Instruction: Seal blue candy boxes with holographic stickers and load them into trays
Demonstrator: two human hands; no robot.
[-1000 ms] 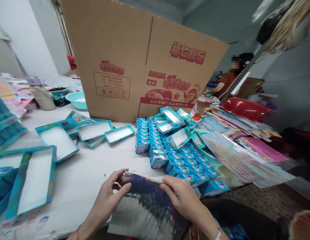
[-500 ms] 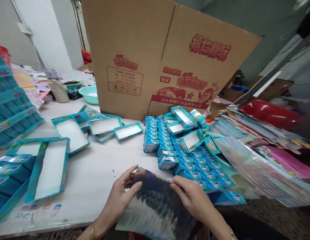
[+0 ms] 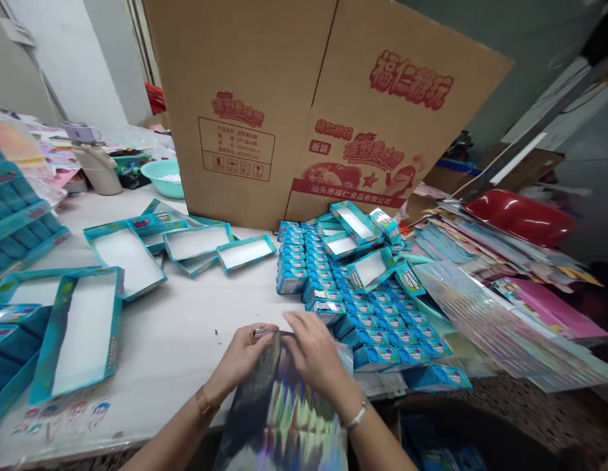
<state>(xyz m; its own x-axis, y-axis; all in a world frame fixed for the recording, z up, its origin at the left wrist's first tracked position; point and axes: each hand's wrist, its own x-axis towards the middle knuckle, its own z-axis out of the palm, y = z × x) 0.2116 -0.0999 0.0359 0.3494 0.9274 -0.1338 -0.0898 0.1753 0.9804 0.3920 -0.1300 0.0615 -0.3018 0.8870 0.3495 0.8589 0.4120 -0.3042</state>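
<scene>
Both of my hands meet at the top edge of a shiny holographic sheet (image 3: 284, 412) that hangs over the near edge of the white table (image 3: 186, 340). My left hand (image 3: 242, 356) pinches its upper left corner. My right hand (image 3: 316, 353) is closed on the upper edge beside it, fingers bent over the sheet. Just beyond my right hand lie rows of small blue boxes (image 3: 353, 307). Open blue trays (image 3: 88, 327) with white insides lie to the left.
A large brown cardboard carton (image 3: 304, 111) stands at the back of the table. Stacked filled blue trays (image 3: 19, 222) sit far left, with a cup (image 3: 95, 167) and a green bowl (image 3: 163, 178) behind. Holographic sheets (image 3: 495, 320) and printed cards pile up on the right beside a red object (image 3: 519, 216).
My hands have drawn together at the sheet's top edge, the right one sliding left. The sheet now shows its shiny side. The camera has shifted slightly.
</scene>
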